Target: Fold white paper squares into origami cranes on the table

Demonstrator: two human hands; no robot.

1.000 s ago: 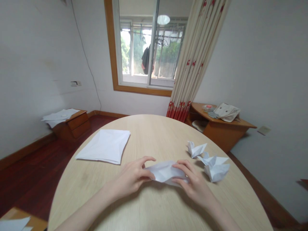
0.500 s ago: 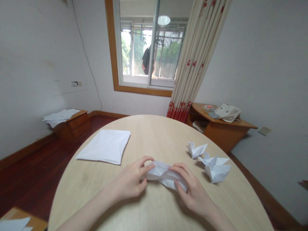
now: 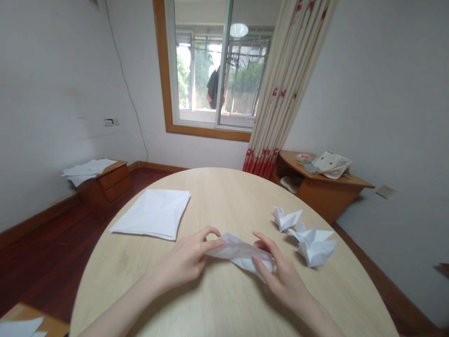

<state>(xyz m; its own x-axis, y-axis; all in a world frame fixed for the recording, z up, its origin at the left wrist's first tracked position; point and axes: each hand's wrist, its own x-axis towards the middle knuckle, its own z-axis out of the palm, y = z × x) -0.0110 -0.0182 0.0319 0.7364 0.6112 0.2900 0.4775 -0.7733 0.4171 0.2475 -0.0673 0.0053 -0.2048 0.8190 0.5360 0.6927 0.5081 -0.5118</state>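
Note:
A partly folded sheet of white paper (image 3: 238,252) is held between both hands over the near middle of the round table. My left hand (image 3: 191,252) grips its left end, with the index finger lying on top and the thumb side hidden beneath. At the right end, my right hand (image 3: 277,264) has its thumb against the paper's near face and its fingers curled at the far side. The paper slants down toward the right, with creases across it. To the right of my right hand stand several folded white paper figures (image 3: 317,252) with pointed tips.
A stack of white paper sheets (image 3: 152,213) lies on the table's (image 3: 224,187) left side. Beyond it, a small wooden cabinet (image 3: 115,180) carries loose papers. A corner desk (image 3: 329,187) with a cloth bag (image 3: 331,164) stands at the far right, beside the curtain (image 3: 280,93).
My right fingers have lifted off the paper's upper face and curled at its far edge. The folded paper has tipped, showing more of its near face. The figures and stack stay put.

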